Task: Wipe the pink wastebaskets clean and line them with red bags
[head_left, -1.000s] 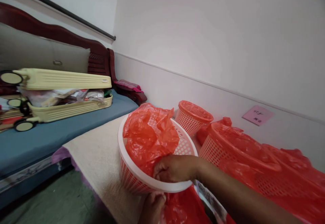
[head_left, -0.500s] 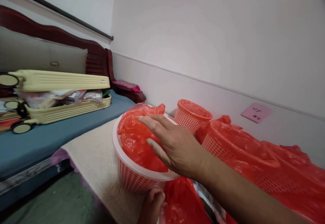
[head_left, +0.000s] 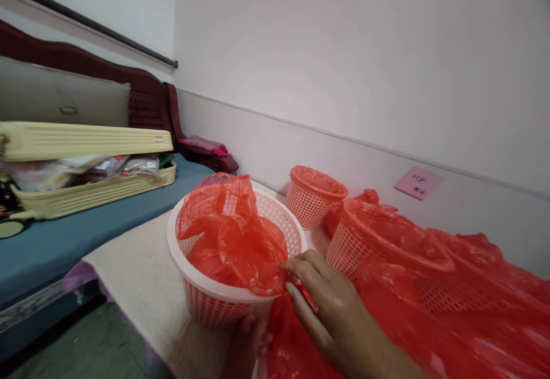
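A: Brought the right hand (head_left: 335,310) down from above the middle of the white basket (head_left: 223,305) to its near right rim since the earlier frame.

B: Spread or closed?

A: Held thumb and forefinger close together there, seemingly pinching the edge of the red bag (head_left: 243,247).

B: And the left hand (head_left: 248,333)?

A: Set low against the near side of the basket, below the rim. Could not tell whether gripping or just steadying, with the fingers partly hidden in shadow.

B: And the bag, whereabouts?

A: Sat bunched inside the white basket, rising towards the far left and reaching the rim by the right hand.

B: How far along, then?

A: Judged only partly done. Got the bag inside, but left the far right side and most of the rim bare. Compared poorly with the small basket (head_left: 307,202) behind and the large basket (head_left: 344,250) to the right, both with red plastic already over the rim. Left undone, as far as visible: opening out the bunched folds and covering the rest of the rim.
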`<state>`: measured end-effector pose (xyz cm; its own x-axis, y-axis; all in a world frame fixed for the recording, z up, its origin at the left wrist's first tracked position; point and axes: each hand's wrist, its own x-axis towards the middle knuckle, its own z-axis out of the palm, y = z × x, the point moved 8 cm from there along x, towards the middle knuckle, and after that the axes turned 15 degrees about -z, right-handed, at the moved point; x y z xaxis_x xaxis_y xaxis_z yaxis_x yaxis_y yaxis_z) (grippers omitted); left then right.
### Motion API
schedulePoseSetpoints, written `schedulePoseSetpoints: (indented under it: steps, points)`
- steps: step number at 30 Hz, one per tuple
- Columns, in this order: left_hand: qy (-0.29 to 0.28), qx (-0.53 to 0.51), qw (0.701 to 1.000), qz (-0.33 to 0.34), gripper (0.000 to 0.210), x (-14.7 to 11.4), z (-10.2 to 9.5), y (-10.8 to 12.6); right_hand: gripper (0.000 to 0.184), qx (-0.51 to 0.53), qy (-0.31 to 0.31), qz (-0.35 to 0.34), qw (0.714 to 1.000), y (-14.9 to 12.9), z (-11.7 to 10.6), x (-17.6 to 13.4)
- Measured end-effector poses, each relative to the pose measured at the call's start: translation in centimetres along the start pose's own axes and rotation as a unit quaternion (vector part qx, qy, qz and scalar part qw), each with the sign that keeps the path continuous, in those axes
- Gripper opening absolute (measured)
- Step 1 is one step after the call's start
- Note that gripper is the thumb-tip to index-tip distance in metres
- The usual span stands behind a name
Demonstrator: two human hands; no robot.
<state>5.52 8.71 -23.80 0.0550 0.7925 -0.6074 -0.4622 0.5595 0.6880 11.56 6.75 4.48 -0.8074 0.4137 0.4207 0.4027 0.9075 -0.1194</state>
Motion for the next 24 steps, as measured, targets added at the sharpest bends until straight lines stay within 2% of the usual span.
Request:
schedulePoseSetpoints:
  steps: [3,7,10,13,16,19,22,24]
  points:
    - [0.003,0.012,1.000,0.007,0.039,0.4,-0.1,0.1,0.024,0.004,0.056,-0.015,0.998,0.4,-0.3,-0.8]
    - [-0.001,0.037,0.999,0.011,0.037,0.7,0.1,0.1,0.030,-0.010,0.158,-0.033,0.987,0.8,-2.3,-0.7]
    - [-0.005,0.050,0.999,0.009,0.031,0.9,0.0,-0.1,0.030,-0.031,0.202,-0.068,0.977,0.1,-3.9,1.1]
    - [-0.012,0.057,0.998,0.001,0.023,1.5,-0.2,-0.7,0.029,-0.047,0.214,-0.129,0.967,-1.4,-4.9,4.4]
    - [-0.018,0.057,0.998,-0.004,0.019,2.2,-0.6,-1.2,0.029,-0.065,0.162,-0.201,0.964,-3.4,-4.3,8.4]
    - [-0.017,0.051,0.999,-0.007,0.020,2.6,-0.8,-1.6,0.032,-0.083,0.025,-0.214,0.973,-3.8,-1.7,12.1]
    - [-0.012,0.043,0.999,-0.009,0.023,2.5,-0.8,-1.7,0.033,-0.108,-0.122,-0.114,0.980,-0.7,1.6,13.9]
    - [-0.013,0.035,0.999,-0.016,0.026,2.3,-0.8,-1.7,0.031,-0.108,-0.186,-0.023,0.976,2.5,3.5,13.8]
